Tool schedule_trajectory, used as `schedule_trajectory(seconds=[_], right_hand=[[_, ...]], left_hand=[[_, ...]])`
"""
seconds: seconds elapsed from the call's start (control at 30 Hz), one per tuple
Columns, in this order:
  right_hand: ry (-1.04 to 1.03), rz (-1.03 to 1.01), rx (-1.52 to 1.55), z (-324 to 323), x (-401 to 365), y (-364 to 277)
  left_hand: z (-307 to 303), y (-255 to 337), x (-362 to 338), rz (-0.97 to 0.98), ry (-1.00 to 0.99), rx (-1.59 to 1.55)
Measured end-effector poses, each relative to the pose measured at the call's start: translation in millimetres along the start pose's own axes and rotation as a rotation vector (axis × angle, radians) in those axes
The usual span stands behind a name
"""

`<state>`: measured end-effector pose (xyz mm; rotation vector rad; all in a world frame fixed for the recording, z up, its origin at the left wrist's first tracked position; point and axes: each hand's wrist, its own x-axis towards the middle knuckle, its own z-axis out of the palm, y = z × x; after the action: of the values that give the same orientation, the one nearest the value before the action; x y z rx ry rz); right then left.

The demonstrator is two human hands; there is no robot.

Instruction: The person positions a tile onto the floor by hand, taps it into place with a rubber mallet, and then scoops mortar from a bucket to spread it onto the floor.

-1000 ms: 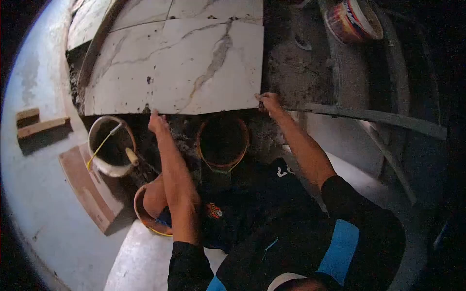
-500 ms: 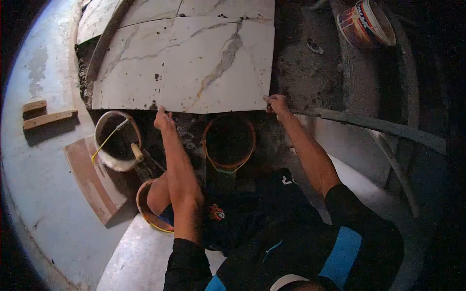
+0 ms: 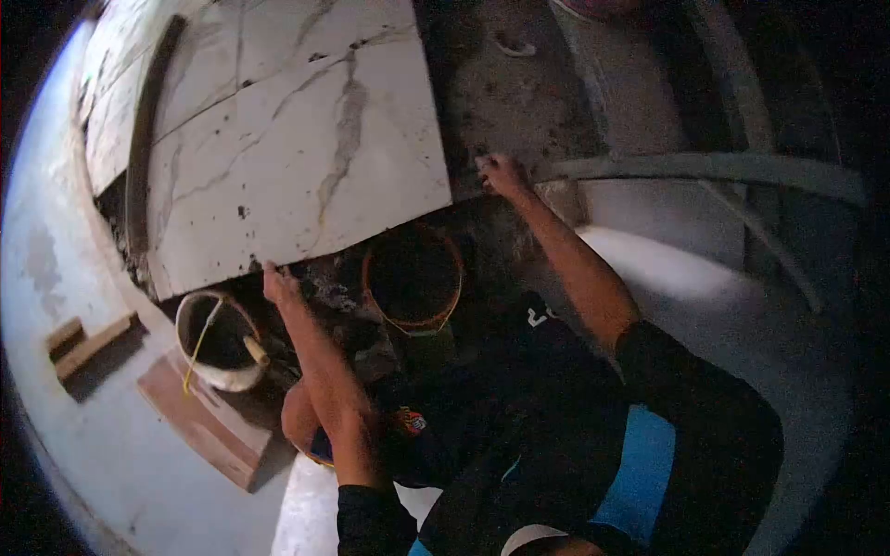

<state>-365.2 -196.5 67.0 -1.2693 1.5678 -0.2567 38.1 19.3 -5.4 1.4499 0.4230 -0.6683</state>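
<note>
White tiles with grey veins (image 3: 287,139) lie in the upper left and middle, with dark crumbs scattered on them. My left hand (image 3: 281,283) is at their lower edge, near the seam, with its fingers bent; whether it grips the edge cannot be made out. To the right of the tile corner, my right hand (image 3: 502,175) is apart from the tile, over the dark rough ground. Its fingers are drawn together, and a small pale bit shows at their tips, too small to name.
A white bucket (image 3: 239,378) with a wooden-handled tool stands left of my left arm. Another bucket (image 3: 414,324) sits between my arms. Wooden pieces (image 3: 97,347) and a board (image 3: 199,417) lie left. A long beam (image 3: 686,167) runs right.
The view has turned, so the tiles appear tilted and further left. My right hand has come away from the tile corner to the right. My left hand remains by the lower edge.
</note>
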Motion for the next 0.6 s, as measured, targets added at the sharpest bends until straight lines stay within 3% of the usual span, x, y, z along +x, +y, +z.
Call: schedule_trajectory(seconds=[0.07, 0.13, 0.17, 0.23, 0.3, 0.33, 0.37, 0.43, 0.5, 0.57, 0.6], right_hand=[[0.09, -0.058, -0.011, -25, -12, 15], [0.122, -0.147, -0.169, -37, -38, 55], [0.135, -0.178, -0.366, -39, -46, 95], [0.196, -0.167, -0.408, -20, -62, 203], [0.109, 0.059, -0.413, -17, -110, 208], [-0.035, 0.243, -0.574, -32, -140, 176], [-0.042, 0.248, -0.57, -28, -154, 191], [-0.157, 0.187, -0.587, -21, -173, 256], [-0.277, 0.108, -0.611, -17, -179, 298], [-0.326, 0.096, -0.598, -22, -178, 293], [-0.325, 0.114, -0.573, -25, -176, 280]], left_hand=[[9, 4, -7, 0.036, 0.152, 0.035], [-3, -3, 9, 0.045, 0.096, 0.046], [-14, -9, 21, 0.052, 0.058, 0.038], [-11, -8, 19, 0.047, -0.055, 0.066], [30, 5, -33, -0.024, 0.083, 0.195], [40, 8, -45, -0.061, 0.158, 0.262], [32, -2, -30, -0.059, 0.162, 0.27], [-6, -41, 34, 0.376, -0.544, 0.514], [-6, -45, 36, 0.596, -0.884, 0.626], [44, -31, -24, -0.126, -0.314, -0.049], [47, -32, -30, -0.153, -0.27, -0.113]])
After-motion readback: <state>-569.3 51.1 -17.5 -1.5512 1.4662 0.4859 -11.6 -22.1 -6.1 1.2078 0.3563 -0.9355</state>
